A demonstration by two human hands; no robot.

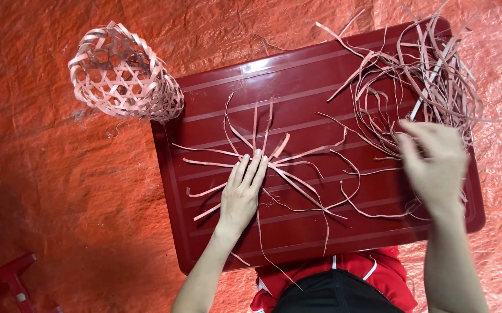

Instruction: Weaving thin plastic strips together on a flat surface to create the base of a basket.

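My left hand [242, 191] lies flat, fingers together, pressing on the centre of several thin crossed strips [288, 156] that fan out over a dark red table [297, 87]. My right hand [433, 165], blurred, reaches into a loose tangled pile of the same pale strips [430, 81] at the table's right end, fingers curled among them; whether it grips a strip is unclear.
A small woven openwork basket [120, 75] lies on its side off the table's far left corner, on an orange-red tarpaulin [59, 191]. A red piece of furniture [7, 278] shows at the bottom left. My red-clothed lap [372, 266] sits under the near edge.
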